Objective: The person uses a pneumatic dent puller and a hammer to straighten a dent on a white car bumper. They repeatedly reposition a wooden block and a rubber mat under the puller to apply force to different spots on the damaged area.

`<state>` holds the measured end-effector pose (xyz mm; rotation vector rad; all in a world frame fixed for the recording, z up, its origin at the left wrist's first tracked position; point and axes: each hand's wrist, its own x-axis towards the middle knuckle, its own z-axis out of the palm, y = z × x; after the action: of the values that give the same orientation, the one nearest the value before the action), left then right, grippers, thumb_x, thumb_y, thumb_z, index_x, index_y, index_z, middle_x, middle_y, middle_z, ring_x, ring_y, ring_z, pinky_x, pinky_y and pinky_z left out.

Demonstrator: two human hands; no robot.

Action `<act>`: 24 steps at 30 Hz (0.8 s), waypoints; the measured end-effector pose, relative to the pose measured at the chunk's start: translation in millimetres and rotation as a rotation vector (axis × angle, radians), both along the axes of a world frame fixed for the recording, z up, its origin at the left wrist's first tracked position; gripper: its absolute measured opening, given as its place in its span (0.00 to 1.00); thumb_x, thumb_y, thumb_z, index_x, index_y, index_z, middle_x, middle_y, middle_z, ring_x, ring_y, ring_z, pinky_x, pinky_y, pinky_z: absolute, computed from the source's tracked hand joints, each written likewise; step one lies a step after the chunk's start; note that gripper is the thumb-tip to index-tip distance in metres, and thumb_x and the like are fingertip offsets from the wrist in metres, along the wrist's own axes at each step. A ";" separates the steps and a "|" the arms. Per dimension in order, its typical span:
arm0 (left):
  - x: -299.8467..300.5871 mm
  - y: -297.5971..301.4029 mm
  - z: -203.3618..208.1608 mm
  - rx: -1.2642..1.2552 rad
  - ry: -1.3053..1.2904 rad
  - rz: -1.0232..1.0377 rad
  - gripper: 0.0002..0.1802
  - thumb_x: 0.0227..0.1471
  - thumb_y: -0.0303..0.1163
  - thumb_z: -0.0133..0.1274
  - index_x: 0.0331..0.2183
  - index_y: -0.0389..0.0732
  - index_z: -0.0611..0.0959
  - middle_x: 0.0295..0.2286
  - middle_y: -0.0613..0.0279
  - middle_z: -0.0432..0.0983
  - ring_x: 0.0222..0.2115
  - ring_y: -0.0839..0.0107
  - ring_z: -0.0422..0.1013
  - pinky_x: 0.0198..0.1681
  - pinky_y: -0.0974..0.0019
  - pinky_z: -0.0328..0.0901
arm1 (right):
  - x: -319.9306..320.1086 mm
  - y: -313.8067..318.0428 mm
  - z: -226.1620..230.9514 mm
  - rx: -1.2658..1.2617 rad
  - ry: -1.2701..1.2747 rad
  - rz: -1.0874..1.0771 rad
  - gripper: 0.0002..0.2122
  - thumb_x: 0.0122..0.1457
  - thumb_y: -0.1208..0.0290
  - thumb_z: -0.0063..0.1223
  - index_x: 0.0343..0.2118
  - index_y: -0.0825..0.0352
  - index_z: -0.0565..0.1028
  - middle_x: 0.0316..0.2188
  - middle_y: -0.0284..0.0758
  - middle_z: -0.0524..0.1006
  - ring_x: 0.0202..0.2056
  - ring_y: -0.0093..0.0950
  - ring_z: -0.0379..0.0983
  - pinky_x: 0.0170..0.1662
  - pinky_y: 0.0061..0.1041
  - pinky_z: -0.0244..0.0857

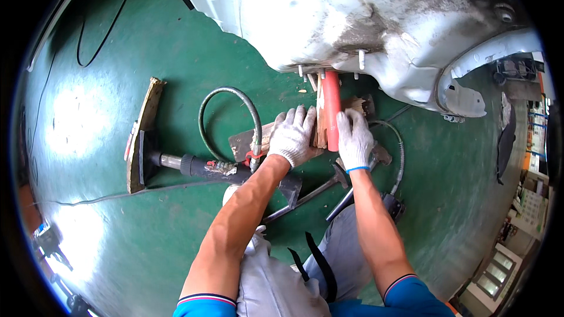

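head view, looking down at a green floor (176, 64) beneath a white, scuffed car body panel (352, 12). a red cylinder (332, 108) stands upright between the floor and the panel's underside, its top just below the protruding studs (361, 58). the left hand (292, 136), in a white knit glove, lies with fingers spread flat on a wooden block (320, 123) at the cylinder's left side, not clamped around anything. the right hand (354, 140), gloved alike, presses against the cylinder's lower end from the right; whether its fingers wrap fully around cannot be told. a green hose (226, 94) loops on the floor to the left, near a dark pump body (200, 166) that butts against a wooden plank (144, 135). two hammers (335, 191) lie near the person's knees.
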<state>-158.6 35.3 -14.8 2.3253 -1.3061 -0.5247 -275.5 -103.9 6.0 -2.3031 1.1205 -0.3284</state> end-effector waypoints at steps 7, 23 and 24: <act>-2.7 -2.1 -5.7 -0.006 -0.050 -0.007 0.59 0.31 0.57 0.73 0.61 0.37 0.69 0.57 0.42 0.69 0.58 0.47 0.67 0.61 0.44 0.60 | 17.1 6.5 -29.6 -0.116 -0.047 -0.065 0.21 0.70 0.51 0.46 0.47 0.66 0.78 0.44 0.48 0.81 0.44 0.50 0.78 0.48 0.46 0.72; -6.1 -1.0 -9.8 -0.059 -0.105 -0.025 0.54 0.36 0.56 0.70 0.60 0.36 0.70 0.55 0.43 0.70 0.55 0.49 0.69 0.58 0.45 0.62 | 13.3 12.3 -29.3 -0.146 0.146 -0.029 0.27 0.63 0.41 0.52 0.47 0.66 0.73 0.37 0.52 0.81 0.37 0.54 0.79 0.40 0.50 0.72; -7.3 0.1 -10.5 -0.059 -0.119 -0.017 0.54 0.37 0.56 0.69 0.60 0.36 0.71 0.55 0.43 0.70 0.55 0.49 0.69 0.58 0.45 0.62 | 11.0 13.9 -30.2 -0.149 0.140 -0.024 0.27 0.63 0.42 0.52 0.48 0.66 0.73 0.37 0.52 0.81 0.37 0.54 0.79 0.40 0.50 0.72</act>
<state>-165.9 35.4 -25.3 2.3289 -1.3775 -0.3528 -264.5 -90.0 -24.2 -2.4774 1.2305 -0.2710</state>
